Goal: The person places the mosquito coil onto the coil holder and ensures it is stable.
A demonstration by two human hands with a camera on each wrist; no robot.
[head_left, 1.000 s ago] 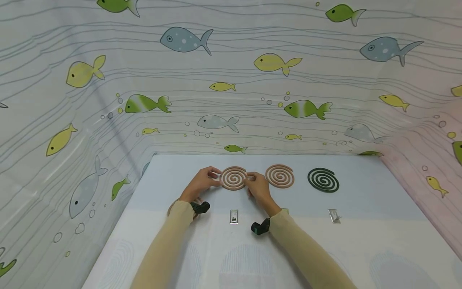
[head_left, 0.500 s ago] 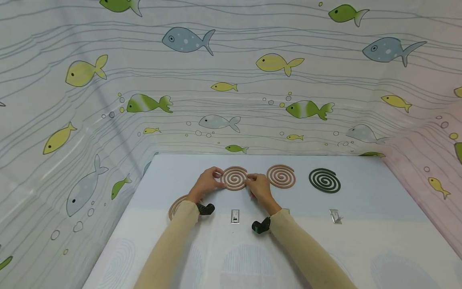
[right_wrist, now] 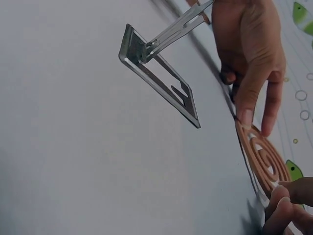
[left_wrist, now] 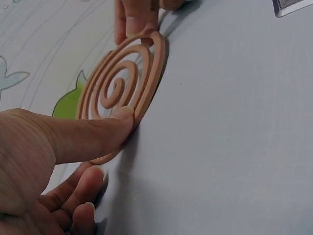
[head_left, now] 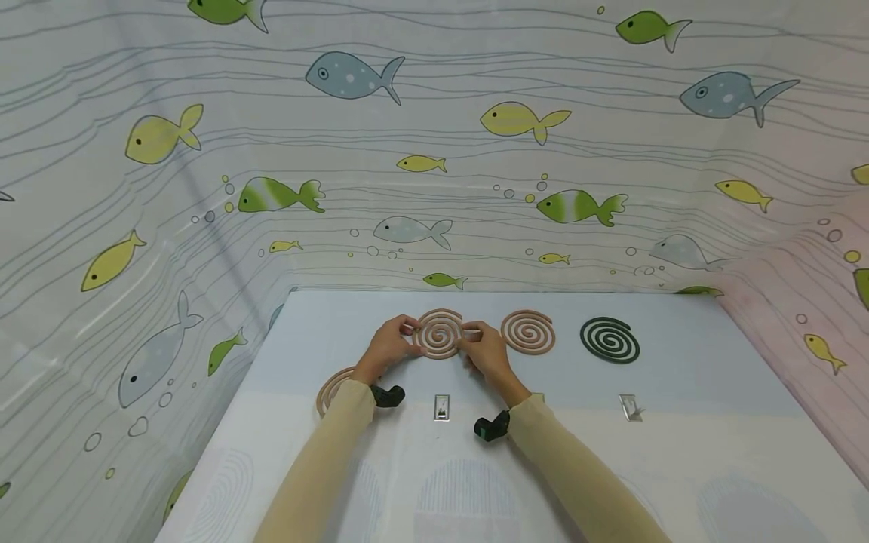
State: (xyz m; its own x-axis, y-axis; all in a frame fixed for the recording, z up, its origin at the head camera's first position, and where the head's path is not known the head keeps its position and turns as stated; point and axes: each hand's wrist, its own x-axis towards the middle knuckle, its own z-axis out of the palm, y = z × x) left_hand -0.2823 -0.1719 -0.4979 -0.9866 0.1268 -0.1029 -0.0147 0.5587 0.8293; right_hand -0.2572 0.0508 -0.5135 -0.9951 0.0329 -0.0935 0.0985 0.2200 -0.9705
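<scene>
A brown mosquito coil (head_left: 437, 334) is held by its rim between both hands near the back of the table, tilted with its front toward me. My left hand (head_left: 389, 347) pinches its left side; in the left wrist view the thumb (left_wrist: 98, 137) lies across the outer rings. My right hand (head_left: 487, 351) pinches the opposite rim, thumb and fingertips right at the edge. In the right wrist view the same coil (right_wrist: 264, 159) slants between the right hand (right_wrist: 291, 203) at lower right and the left hand (right_wrist: 252, 54) above.
Another brown coil (head_left: 527, 332) and a dark green coil (head_left: 609, 340) lie to the right. A third brown coil (head_left: 331, 388) is partly hidden under the left wrist. Small metal coil stands (head_left: 441, 408) lie nearer on the white table (head_left: 679, 452). A fish-printed curtain (head_left: 407, 188) surrounds the table.
The left hand has shifted slightly right, its thumb now over the coil's edge, uncovering more of the coil by the wrist. The held coil is raised slightly.
</scene>
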